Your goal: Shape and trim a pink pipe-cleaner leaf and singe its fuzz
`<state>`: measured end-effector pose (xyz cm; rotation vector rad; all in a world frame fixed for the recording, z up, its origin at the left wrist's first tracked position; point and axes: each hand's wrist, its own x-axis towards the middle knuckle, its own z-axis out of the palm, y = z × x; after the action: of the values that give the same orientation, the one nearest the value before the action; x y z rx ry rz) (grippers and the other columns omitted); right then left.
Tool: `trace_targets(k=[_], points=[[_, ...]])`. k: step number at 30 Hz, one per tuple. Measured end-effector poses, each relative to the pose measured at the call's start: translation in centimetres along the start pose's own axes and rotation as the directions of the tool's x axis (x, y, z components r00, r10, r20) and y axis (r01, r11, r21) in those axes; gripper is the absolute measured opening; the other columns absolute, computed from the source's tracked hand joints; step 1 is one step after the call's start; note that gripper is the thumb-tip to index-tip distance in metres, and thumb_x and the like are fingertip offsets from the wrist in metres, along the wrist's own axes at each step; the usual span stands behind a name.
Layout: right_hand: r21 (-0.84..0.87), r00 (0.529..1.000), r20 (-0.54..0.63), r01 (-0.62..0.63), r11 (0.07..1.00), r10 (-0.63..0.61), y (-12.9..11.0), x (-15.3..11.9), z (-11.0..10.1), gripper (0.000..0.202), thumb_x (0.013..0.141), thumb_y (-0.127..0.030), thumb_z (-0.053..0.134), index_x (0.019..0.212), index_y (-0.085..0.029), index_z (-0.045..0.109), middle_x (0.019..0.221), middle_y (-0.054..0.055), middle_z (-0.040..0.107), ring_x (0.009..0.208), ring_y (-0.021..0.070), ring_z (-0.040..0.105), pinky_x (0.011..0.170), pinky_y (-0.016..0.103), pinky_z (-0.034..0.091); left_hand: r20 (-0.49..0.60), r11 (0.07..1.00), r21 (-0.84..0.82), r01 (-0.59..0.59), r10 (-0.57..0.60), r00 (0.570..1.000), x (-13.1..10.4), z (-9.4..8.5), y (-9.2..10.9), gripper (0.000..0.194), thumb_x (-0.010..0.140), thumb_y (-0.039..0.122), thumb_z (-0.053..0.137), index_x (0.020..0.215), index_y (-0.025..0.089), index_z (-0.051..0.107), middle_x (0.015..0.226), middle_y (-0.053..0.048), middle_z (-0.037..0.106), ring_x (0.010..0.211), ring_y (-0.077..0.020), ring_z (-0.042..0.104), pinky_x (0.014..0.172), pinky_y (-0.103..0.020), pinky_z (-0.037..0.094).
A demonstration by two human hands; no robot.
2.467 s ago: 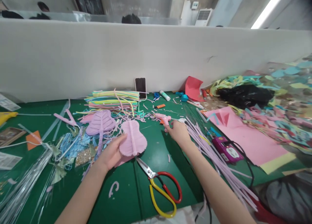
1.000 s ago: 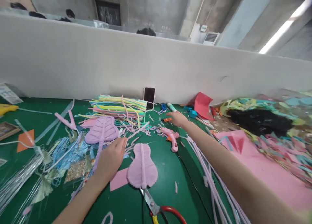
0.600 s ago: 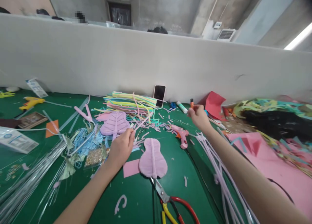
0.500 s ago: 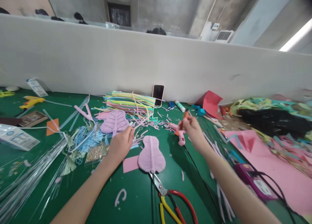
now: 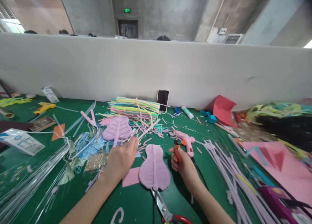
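Note:
My left hand [image 5: 124,154] is closed in a pinch above the table's middle, and a lilac pipe cleaner [image 5: 149,129] runs from its fingertips toward the pile behind. An orange lighter [image 5: 177,152] is upright in the closed fingers of my right hand [image 5: 184,167]. Between my hands lies a fuzzy lilac wing-shaped piece [image 5: 154,170], partly over a pink paper [image 5: 130,177]. Just behind my right hand rests a pink glue gun [image 5: 186,141]. A second lilac wing piece [image 5: 117,128] lies behind my left hand. Open scissors [image 5: 162,206] with red handles touch the near end of the first piece.
Bundled coloured pipe cleaners [image 5: 136,106] and a phone [image 5: 162,100] are by the white partition [image 5: 146,68]. Blue tassels [image 5: 89,142], silvery strips [image 5: 36,173] and a yellow glue gun [image 5: 44,107] lie left. Lilac pipe cleaners [image 5: 226,172] and pink sheets [image 5: 275,159] are right.
My right hand has come down and nearer with the lighter, now beside the lilac wing piece. My left hand has moved slightly nearer. The camera view has shifted a little.

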<state>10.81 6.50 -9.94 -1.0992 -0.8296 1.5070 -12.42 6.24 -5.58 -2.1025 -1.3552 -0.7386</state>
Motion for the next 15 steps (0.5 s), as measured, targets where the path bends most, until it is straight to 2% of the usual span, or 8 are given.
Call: trace_targets(k=[3, 4, 6, 8, 9, 11, 12, 15], points=[[0.066, 0.997, 0.026, -0.076, 0.995, 0.074, 0.0, -0.3, -0.2, 0.050, 0.073, -0.070, 0.062, 0.075, -0.020, 0.056, 0.059, -0.007, 0.035, 0.046, 0.0078, 0.030, 0.045, 0.023, 0.025, -0.056, 0.996, 0.001, -0.091, 0.091, 0.994, 0.2, -1.0, -0.2, 0.010, 0.095, 0.016, 0.053, 0.099, 0.014, 0.062, 0.065, -0.001, 0.072, 0.046, -0.0151, 0.063, 0.043, -0.027, 0.037], [0.053, 0.996, 0.028, -0.083, 0.995, 0.082, 0.1, -0.3, -0.2, 0.050, 0.073, -0.070, 0.062, 0.073, -0.020, 0.055, 0.059, -0.007, 0.035, 0.046, 0.0079, 0.030, 0.045, 0.023, 0.023, -0.100, 0.991, 0.010, -0.135, 0.135, 0.986, 0.3, -1.5, -0.3, 0.015, 0.093, 0.013, 0.057, 0.107, 0.013, 0.062, 0.070, -0.002, 0.073, 0.052, -0.0164, 0.065, 0.048, -0.027, 0.041], [-0.030, 0.999, 0.000, -0.053, 0.998, 0.053, 0.4, -0.3, -0.4, 0.050, 0.076, -0.069, 0.060, 0.073, -0.019, 0.056, 0.058, -0.006, 0.036, 0.047, 0.0085, 0.029, 0.045, 0.024, 0.021, -0.229, 0.970, 0.046, -0.240, 0.244, 0.942, 0.6, -2.3, -0.3, 0.031, 0.085, 0.004, 0.065, 0.114, 0.012, 0.061, 0.080, -0.007, 0.075, 0.065, -0.0190, 0.068, 0.059, -0.029, 0.047], [-0.128, 0.998, -0.057, -0.012, 0.992, 0.004, 0.7, -0.3, -0.6, 0.050, 0.080, -0.069, 0.056, 0.076, -0.019, 0.059, 0.060, -0.005, 0.040, 0.049, 0.0101, 0.032, 0.046, 0.025, 0.022, -0.268, 0.975, 0.037, -0.220, 0.222, 0.937, 0.8, -2.5, -0.2, 0.031, 0.082, 0.002, 0.067, 0.111, 0.012, 0.063, 0.084, -0.008, 0.073, 0.070, -0.0209, 0.067, 0.065, -0.031, 0.048], [-0.164, 0.996, -0.085, -0.002, 0.986, -0.012, 0.7, -0.3, -0.7, 0.051, 0.081, -0.069, 0.054, 0.079, -0.019, 0.060, 0.062, -0.004, 0.043, 0.051, 0.0110, 0.035, 0.047, 0.025, 0.024, -0.241, 0.986, -0.003, -0.168, 0.163, 0.957, 0.8, -2.3, -0.2, 0.028, 0.083, 0.003, 0.066, 0.110, 0.013, 0.064, 0.086, -0.009, 0.073, 0.074, -0.0214, 0.067, 0.067, -0.032, 0.049], [-0.203, 0.992, -0.128, -0.006, 0.979, -0.021, 0.6, -0.3, -0.8, 0.051, 0.083, -0.069, 0.051, 0.085, -0.019, 0.061, 0.065, -0.002, 0.047, 0.053, 0.0123, 0.038, 0.047, 0.026, 0.026, -0.111, 0.988, -0.144, -0.048, 0.032, 0.993, 0.6, -1.4, -0.3, 0.021, 0.088, 0.006, 0.061, 0.107, 0.013, 0.064, 0.089, -0.009, 0.071, 0.080, -0.0204, 0.067, 0.072, -0.030, 0.050], [-0.206, 0.990, -0.138, -0.007, 0.979, -0.022, 0.4, -0.4, -0.9, 0.051, 0.083, -0.068, 0.051, 0.088, -0.019, 0.061, 0.065, -0.002, 0.046, 0.053, 0.0124, 0.037, 0.047, 0.026, 0.026, -0.063, 0.981, -0.193, -0.016, 0.004, 0.998, 0.4, -0.8, -0.4, 0.018, 0.090, 0.007, 0.058, 0.106, 0.013, 0.065, 0.090, -0.009, 0.070, 0.081, -0.0200, 0.067, 0.073, -0.030, 0.050], [-0.162, 0.992, -0.123, 0.006, 0.987, -0.027, -0.1, -0.5, -0.8, 0.048, 0.082, -0.067, 0.052, 0.088, -0.020, 0.061, 0.062, -0.004, 0.040, 0.052, 0.0119, 0.033, 0.047, 0.026, 0.024, 0.008, 0.981, -0.189, -0.034, 0.036, 0.999, -0.3, 0.8, -0.5, 0.028, 0.091, 0.006, 0.051, 0.114, 0.015, 0.065, 0.090, -0.008, 0.069, 0.082, -0.0225, 0.066, 0.071, -0.034, 0.049]])
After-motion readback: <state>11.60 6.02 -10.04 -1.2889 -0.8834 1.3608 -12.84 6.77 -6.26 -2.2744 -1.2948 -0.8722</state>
